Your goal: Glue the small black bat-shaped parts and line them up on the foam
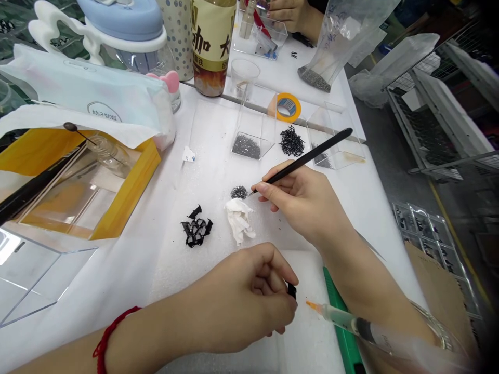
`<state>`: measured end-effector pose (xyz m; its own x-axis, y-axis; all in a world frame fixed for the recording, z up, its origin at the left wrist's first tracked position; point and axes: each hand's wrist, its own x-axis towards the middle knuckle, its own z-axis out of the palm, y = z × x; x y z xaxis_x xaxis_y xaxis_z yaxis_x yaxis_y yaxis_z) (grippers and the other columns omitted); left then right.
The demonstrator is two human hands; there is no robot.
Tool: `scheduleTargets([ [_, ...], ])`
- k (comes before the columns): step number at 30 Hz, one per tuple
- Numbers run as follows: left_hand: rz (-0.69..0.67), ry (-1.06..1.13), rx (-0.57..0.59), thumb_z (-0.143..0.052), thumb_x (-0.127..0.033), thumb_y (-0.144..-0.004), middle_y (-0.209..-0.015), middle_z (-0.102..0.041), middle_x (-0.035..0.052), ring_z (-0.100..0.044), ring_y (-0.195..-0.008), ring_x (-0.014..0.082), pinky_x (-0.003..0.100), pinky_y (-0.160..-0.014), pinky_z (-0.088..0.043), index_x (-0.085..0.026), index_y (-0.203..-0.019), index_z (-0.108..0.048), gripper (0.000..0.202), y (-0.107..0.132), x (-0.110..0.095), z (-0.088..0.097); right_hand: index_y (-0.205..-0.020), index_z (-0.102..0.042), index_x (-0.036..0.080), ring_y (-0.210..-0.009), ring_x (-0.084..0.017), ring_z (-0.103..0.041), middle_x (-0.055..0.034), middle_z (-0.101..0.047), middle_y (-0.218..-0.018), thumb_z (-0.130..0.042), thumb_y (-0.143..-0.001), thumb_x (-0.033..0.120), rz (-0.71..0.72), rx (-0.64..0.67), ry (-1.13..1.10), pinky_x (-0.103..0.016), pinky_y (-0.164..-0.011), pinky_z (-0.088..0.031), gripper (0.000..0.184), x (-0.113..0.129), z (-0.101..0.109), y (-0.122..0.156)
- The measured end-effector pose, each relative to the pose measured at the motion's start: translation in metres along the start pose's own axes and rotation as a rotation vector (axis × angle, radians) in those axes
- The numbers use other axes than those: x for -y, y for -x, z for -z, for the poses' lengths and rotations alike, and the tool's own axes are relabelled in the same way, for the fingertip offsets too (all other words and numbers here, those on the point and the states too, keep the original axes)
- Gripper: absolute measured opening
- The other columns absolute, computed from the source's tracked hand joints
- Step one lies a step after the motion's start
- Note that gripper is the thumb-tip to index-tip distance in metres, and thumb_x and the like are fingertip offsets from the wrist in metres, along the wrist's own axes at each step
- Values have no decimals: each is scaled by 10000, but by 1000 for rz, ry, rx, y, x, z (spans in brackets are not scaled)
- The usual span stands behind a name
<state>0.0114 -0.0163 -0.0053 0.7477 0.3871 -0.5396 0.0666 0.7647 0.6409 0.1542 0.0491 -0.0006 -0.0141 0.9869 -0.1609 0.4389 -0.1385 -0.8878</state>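
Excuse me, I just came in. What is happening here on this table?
A person works over a white foam sheet. The right hand holds a thin black pick, its tip at a small pile of tiny dark parts, beside a crumpled tissue. The left hand pinches a small black piece. Another person's hand works farther back.

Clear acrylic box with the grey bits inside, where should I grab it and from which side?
Grip the clear acrylic box by its upright side walls from the near side: they rise straight, and the grey bits lie on its floor.
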Motion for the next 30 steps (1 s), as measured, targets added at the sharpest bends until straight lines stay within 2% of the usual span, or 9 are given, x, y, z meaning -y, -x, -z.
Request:
scheduleTargets([
  [10, 1, 8, -9, -545, -129, -760, -728, -561, -37, -533, -626, 104, 262, -587, -412, -197, -856, -474, 137, 0, -1, -1, -786, -568, 162, -637, -133, -627, -26, -669, -712, -675, -766, 201, 21, 22, -7, -202, -465, -481, 115, -3, -1, -1],
  [14, -56, 27, -42, -554, -118, -790, -744, -553, -41, -538, -649, 98, 257, -597, -424, -194, -880, -484, 137, 1, 0, -1, -772, -568, 165, -593, -120, -632, -15, -676, -699, -689, -759, 188, 14, -1, -61, -202, -458, -481, 124, 2, 3, 1],
  [18, -166, 78, -141, -570, -135, -831, -705, -534, -59, -561, -669, 86, 232, -613, -457, -190, -861, -476, 113, 0, 0, -2, -789, -594, 192, -644, -129, -655, 11, -673, -703, -704, -768, 219, 39, 7, -164, -239, -571, -531, 115, 14, 24, 22],
  [22, -187, 47, -197, -571, -150, -856, -714, -579, -57, -595, -651, 72, 225, -661, -491, -185, -933, -513, 102, -2, -2, 0, -831, -602, 221, -731, -190, -690, -6, -683, -713, -685, -796, 287, -97, 41, -163, -284, -629, -556, 111, 13, 43, 55],
  [26, -184, 15, -200, -586, -152, -856, -713, -615, -46, -619, -642, 67, 207, -669, -511, -174, -947, -570, 95, -5, -2, 2, -797, -604, 234, -705, -198, -694, 5, -658, -674, -691, -785, 289, -224, 65, -257, -302, -627, -585, 104, 0, 42, 74],
  [30, -180, 30, -189, -608, -132, -842, -699, -654, -34, -632, -635, 69, 169, -614, -515, -171, -906, -586, 79, -6, -1, 5, -771, -624, 237, -587, -136, -675, 20, -676, -662, -708, -759, 256, -216, 39, -259, -225, -551, -587, 87, -4, 36, 78],
])
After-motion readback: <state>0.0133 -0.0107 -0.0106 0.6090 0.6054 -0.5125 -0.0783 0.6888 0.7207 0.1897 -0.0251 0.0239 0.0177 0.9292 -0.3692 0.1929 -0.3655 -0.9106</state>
